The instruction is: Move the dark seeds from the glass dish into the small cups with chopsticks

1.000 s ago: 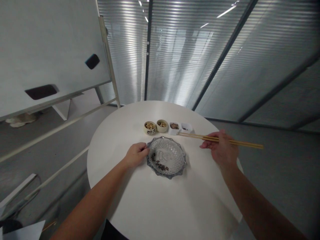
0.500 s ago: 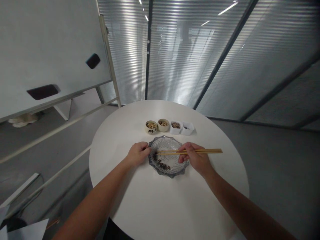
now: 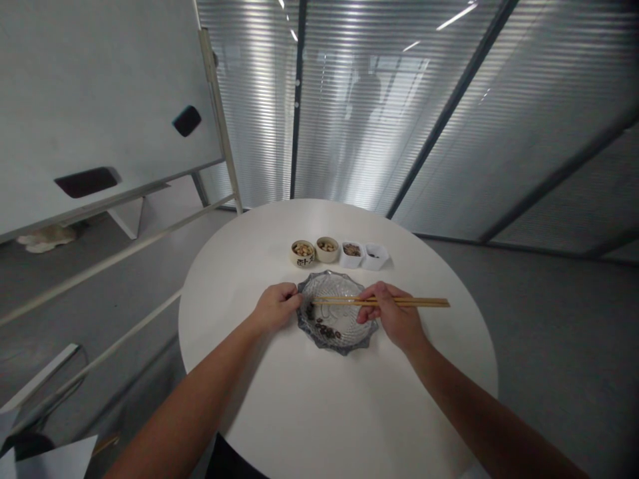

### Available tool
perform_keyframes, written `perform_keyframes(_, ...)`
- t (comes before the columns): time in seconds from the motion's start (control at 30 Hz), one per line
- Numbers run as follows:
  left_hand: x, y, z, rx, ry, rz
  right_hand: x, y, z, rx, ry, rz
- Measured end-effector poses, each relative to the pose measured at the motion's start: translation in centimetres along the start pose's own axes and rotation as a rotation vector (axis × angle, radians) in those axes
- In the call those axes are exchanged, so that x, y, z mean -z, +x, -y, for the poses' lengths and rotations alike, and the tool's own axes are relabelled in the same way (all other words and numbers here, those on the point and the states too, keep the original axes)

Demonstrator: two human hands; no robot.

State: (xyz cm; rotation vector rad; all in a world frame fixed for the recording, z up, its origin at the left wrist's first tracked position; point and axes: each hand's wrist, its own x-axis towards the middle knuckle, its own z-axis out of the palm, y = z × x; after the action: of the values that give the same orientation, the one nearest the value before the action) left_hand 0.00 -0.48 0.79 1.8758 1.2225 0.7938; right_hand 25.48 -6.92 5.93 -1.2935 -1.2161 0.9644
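A scalloped glass dish (image 3: pixel 333 285) lies in the middle of a round white table (image 3: pixel 299 399), with several dark beans (image 3: pixel 327 328) along its near left side. My left hand (image 3: pixel 273 307) is curled against the dish's left rim, steadying it. My right hand (image 3: pixel 392 314) grips a pair of wooden chopsticks (image 3: pixel 399 303) held level over the dish. Their tips point left, close above the beans near the left rim.
Behind the dish stands a row of small bowls: two round ones (image 3: pixel 302 252) (image 3: pixel 327 249) with pale nuts and two white square ones (image 3: pixel 352 253) (image 3: pixel 373 255) with darker bits. A whiteboard on a stand (image 3: pixel 100 100) is at left. Frosted glass walls lie beyond.
My right hand has swung the chopsticks left from beside the small bowls to over the dish, tips now near the beans. The left hand has stayed on the rim.
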Motion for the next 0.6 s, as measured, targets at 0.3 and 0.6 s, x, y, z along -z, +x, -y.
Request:
perform_keyframes(0.3, 0.0, 0.0, 0.0, 0.009, -0.003, 0.004, -0.2, -0.3, -0.2, -0.020, -0.037, 0.039)
perform_keyframes(0.6, -0.1, 0.1, 0.2, -0.015, -0.001, -0.005, -0.1, -0.7, -1.3, 0.124, -0.129, 0.052)
